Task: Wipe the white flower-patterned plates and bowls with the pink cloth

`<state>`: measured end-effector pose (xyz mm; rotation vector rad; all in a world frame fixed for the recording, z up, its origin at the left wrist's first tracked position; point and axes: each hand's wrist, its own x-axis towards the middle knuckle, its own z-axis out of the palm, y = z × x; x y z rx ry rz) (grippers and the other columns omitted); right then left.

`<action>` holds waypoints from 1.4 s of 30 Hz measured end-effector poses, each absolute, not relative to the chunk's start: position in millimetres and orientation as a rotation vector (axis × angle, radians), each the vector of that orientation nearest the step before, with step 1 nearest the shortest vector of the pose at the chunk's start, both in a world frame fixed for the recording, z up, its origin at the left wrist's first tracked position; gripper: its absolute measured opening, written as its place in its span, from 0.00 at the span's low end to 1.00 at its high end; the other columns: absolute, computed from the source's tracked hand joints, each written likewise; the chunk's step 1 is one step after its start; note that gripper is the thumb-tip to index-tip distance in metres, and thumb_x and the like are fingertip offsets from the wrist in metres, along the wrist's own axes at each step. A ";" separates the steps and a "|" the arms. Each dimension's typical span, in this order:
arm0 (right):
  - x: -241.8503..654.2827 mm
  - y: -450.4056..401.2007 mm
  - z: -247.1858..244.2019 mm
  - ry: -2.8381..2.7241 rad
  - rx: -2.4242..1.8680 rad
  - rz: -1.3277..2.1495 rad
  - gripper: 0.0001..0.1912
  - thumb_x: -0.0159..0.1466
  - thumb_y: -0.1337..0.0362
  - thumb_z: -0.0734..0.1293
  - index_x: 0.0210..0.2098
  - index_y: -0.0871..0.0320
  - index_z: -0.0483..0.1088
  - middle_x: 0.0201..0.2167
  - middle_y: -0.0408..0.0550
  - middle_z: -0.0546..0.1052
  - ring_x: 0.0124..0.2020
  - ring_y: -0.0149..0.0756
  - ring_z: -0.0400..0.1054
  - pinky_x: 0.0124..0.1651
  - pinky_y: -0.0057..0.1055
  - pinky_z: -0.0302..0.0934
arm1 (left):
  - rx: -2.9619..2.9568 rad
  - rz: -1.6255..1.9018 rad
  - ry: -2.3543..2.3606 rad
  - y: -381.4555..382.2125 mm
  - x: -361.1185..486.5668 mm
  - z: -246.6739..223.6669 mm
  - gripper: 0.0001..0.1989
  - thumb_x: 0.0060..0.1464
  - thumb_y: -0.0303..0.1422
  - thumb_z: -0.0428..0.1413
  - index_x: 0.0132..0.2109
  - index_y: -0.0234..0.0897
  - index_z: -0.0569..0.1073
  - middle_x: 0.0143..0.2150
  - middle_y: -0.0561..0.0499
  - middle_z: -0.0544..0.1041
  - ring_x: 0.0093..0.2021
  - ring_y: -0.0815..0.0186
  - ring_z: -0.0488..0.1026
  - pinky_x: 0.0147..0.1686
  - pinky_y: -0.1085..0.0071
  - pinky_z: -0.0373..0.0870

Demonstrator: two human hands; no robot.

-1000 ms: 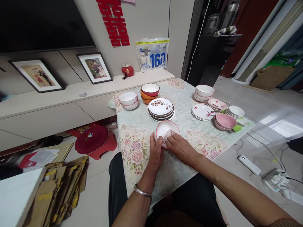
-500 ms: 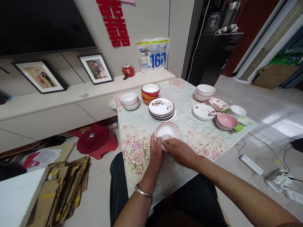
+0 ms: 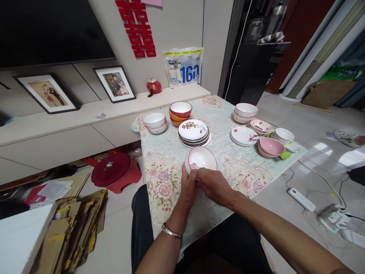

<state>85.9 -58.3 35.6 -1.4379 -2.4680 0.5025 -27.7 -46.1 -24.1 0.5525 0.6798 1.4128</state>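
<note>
A white bowl (image 3: 205, 156) with a red rim is held tilted over the near part of the table. My left hand (image 3: 189, 186) grips its left side, thumb at the near rim. My right hand (image 3: 213, 184) is closed at the near rim with fingers bent over the edge. A bit of thin white cloth (image 3: 194, 166) shows by its fingers inside the bowl; most of it is hidden. Just beyond the bowl stands a stack of white plates (image 3: 194, 130) with brown flowers.
Behind are white bowls (image 3: 154, 121) and orange and red bowls (image 3: 180, 111). On the right stand flowered plates (image 3: 243, 135), pink dishes (image 3: 270, 146), small white bowls (image 3: 284, 134) and more red-rimmed bowls (image 3: 246, 110). A red stool (image 3: 111, 169) and flattened cardboard (image 3: 76, 228) lie left.
My right hand has moved from inside the bowl back to its near rim, and less of the white cloth shows. My left hand keeps hold of the bowl.
</note>
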 end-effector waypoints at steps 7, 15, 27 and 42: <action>114.1 -40.7 38.4 -2.856 -1.026 0.210 0.11 0.70 0.72 0.60 0.48 0.58 0.70 0.44 0.51 0.76 0.46 0.41 0.68 0.50 0.37 0.62 | 0.492 1.418 0.692 -42.9 -27.9 -27.4 0.32 0.51 0.50 0.63 0.56 0.36 0.68 0.48 0.42 0.79 0.48 0.55 0.77 0.51 0.57 0.70; 112.2 -44.5 34.8 -2.812 -1.146 0.232 0.14 0.68 0.76 0.59 0.47 0.60 0.71 0.43 0.52 0.77 0.45 0.40 0.70 0.48 0.35 0.63 | 0.553 1.399 0.624 -46.2 -28.2 -24.2 0.39 0.49 0.49 0.65 0.64 0.39 0.63 0.53 0.41 0.77 0.53 0.52 0.76 0.53 0.56 0.70; 104.4 -43.4 41.3 -2.540 -1.047 0.618 0.15 0.65 0.73 0.62 0.51 0.58 0.68 0.47 0.53 0.76 0.48 0.40 0.70 0.48 0.34 0.63 | 0.563 1.434 0.695 -47.9 -28.9 -20.7 0.40 0.45 0.48 0.68 0.62 0.40 0.65 0.49 0.43 0.78 0.48 0.55 0.78 0.49 0.58 0.73; 92.8 -52.4 47.0 -2.396 -1.330 0.611 0.11 0.67 0.70 0.63 0.49 0.59 0.69 0.41 0.50 0.78 0.41 0.39 0.72 0.43 0.31 0.62 | 0.597 1.409 0.683 -47.8 -28.2 -21.3 0.43 0.44 0.43 0.70 0.65 0.44 0.62 0.57 0.43 0.75 0.57 0.54 0.74 0.57 0.60 0.69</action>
